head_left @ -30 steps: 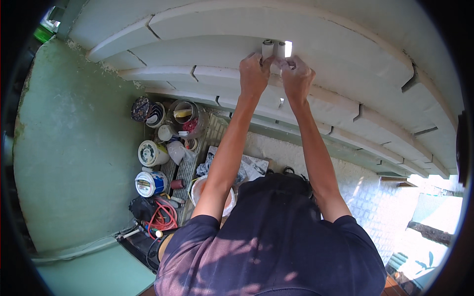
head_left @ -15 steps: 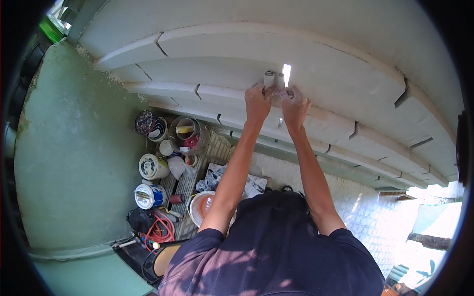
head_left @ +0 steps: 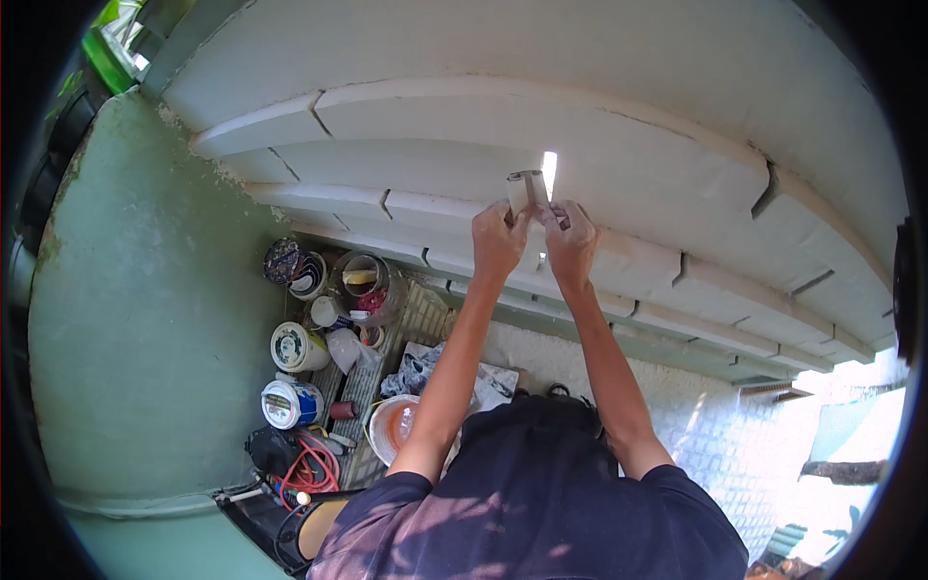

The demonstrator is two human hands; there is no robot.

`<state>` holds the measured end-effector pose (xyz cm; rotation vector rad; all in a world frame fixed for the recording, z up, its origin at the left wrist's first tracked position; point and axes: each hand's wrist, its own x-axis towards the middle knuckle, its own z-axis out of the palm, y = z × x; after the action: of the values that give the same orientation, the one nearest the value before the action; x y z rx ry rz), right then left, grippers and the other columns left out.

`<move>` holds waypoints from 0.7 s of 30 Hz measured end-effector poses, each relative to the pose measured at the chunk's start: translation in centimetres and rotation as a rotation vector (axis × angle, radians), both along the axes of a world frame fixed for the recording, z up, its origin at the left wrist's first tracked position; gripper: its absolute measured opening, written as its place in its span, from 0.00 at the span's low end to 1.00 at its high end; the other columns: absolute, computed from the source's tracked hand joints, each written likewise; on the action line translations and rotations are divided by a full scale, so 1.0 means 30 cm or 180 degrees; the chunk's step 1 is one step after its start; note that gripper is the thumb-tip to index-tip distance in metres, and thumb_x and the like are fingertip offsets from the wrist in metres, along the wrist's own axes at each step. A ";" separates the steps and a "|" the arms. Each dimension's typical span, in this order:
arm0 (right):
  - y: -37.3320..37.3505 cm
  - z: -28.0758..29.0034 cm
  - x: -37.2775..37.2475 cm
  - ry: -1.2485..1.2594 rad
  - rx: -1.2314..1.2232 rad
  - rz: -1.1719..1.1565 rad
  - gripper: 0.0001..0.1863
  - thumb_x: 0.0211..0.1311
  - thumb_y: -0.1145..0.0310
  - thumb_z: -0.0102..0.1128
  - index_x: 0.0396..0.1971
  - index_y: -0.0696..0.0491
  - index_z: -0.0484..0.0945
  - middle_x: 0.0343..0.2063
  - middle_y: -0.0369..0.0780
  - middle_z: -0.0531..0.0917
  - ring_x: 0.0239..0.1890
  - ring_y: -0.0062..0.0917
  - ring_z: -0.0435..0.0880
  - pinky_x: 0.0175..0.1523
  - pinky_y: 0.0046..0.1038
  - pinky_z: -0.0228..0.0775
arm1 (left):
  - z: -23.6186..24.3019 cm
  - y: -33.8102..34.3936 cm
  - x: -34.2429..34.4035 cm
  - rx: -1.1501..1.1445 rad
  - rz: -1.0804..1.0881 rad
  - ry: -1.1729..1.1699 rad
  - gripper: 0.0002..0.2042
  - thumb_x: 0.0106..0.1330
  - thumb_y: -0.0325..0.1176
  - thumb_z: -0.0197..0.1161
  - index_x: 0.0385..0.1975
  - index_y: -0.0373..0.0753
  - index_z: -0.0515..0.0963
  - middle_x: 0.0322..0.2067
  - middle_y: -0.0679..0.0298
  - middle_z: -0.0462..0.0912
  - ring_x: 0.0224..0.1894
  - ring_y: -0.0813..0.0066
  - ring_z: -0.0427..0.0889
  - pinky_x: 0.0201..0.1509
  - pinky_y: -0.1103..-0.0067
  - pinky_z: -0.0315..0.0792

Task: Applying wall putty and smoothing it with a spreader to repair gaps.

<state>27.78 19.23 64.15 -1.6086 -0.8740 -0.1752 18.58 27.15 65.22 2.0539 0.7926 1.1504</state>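
Landmark: white stepped moulding (head_left: pixel 619 184), a run of cast ledges with visible joints, filling the upper part of the view.
Held item: short pale tube-like piece (head_left: pixel 525 191), upright, pressed against the moulding just beside a narrow bright slot (head_left: pixel 550 175).
Left hand (head_left: pixel 499 240): raised to the moulding, fingers closed around the lower part of the tube-like piece.
Right hand (head_left: pixel 570 242): raised beside the left, touching it, fingers pinched at the base of the same piece; what else it grips cannot be told.
Hands together: side by side, both clamped at the one piece directly below the slot.
Forearms: bare, rising from the dark short-sleeved shirt (head_left: pixel 532 503) at the lower edge toward the moulding.
Green wall (head_left: pixel 145 329): left of the moulding, worn paint.
Paint tins (head_left: pixel 295 377): two round white-lidded tins, well below the moulding, near the green wall.
Open buckets (head_left: pixel 367 285): a cluster just under the lowest ledge of the moulding.
Orange-rimmed bowl (head_left: pixel 391 425): below the moulding, beside the left elbow.
Red cable (head_left: pixel 309 469): coiled, lowest of the clutter below the moulding.
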 end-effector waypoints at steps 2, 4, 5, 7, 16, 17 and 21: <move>-0.065 0.010 -0.020 0.0247 0.0187 0.0210 0.06 0.56 0.75 0.60 0.33 0.58 0.76 0.24 0.45 0.81 0.23 0.38 0.80 0.30 0.34 0.72 | 0.023 -0.092 -0.040 -0.0276 -0.0310 0.0070 0.10 0.57 0.31 0.64 0.21 0.31 0.75 0.18 0.51 0.75 0.20 0.53 0.74 0.26 0.68 0.67; -0.144 -0.059 -0.069 0.0198 0.0012 0.0190 0.06 0.57 0.76 0.58 0.34 0.58 0.75 0.25 0.46 0.79 0.25 0.38 0.80 0.31 0.34 0.72 | 0.004 -0.177 -0.100 -0.0518 -0.0582 0.0119 0.09 0.57 0.31 0.64 0.23 0.31 0.76 0.18 0.51 0.75 0.21 0.54 0.75 0.26 0.69 0.68; -0.176 -0.137 -0.077 0.0210 -0.0222 0.0185 0.06 0.58 0.77 0.56 0.35 0.59 0.74 0.25 0.46 0.77 0.28 0.38 0.80 0.33 0.35 0.71 | -0.068 -0.195 -0.105 -0.0503 -0.0707 0.0265 0.08 0.57 0.31 0.63 0.26 0.32 0.77 0.20 0.51 0.76 0.22 0.55 0.76 0.27 0.69 0.68; -0.289 -0.265 -0.112 -0.0045 -0.0798 0.0304 0.04 0.59 0.79 0.51 0.33 0.61 0.73 0.26 0.49 0.74 0.33 0.40 0.77 0.37 0.38 0.71 | -0.186 -0.269 -0.143 -0.0508 -0.0892 0.0378 0.08 0.57 0.31 0.63 0.29 0.32 0.78 0.21 0.51 0.77 0.23 0.55 0.76 0.27 0.70 0.69; -0.619 -0.552 -0.221 0.4546 -0.0900 0.1156 0.23 0.67 0.53 0.50 0.49 0.57 0.75 0.42 0.38 0.79 0.42 0.24 0.76 0.48 0.25 0.66 | -0.488 -0.490 -0.278 -0.0944 -0.1524 0.1557 0.11 0.62 0.33 0.59 0.31 0.29 0.75 0.29 0.47 0.79 0.30 0.49 0.79 0.33 0.65 0.71; -0.634 -0.559 -0.235 0.4568 -0.0937 0.1129 0.23 0.67 0.53 0.50 0.49 0.57 0.75 0.42 0.38 0.79 0.42 0.24 0.76 0.48 0.25 0.66 | -0.507 -0.516 -0.272 -0.0791 -0.1579 0.1340 0.10 0.62 0.32 0.58 0.30 0.29 0.75 0.30 0.46 0.78 0.29 0.49 0.78 0.33 0.65 0.71; -0.633 -0.541 -0.250 0.3429 -0.1412 0.0994 0.25 0.65 0.49 0.54 0.47 0.58 0.75 0.39 0.40 0.78 0.42 0.25 0.76 0.48 0.25 0.66 | -0.525 -0.539 -0.251 -0.1338 -0.1907 0.1102 0.10 0.61 0.32 0.59 0.33 0.30 0.75 0.30 0.46 0.78 0.35 0.44 0.77 0.39 0.63 0.71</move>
<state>20.28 0.25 47.93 -1.6102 -0.2884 1.0807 11.06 10.99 49.47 1.9427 0.4612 0.2747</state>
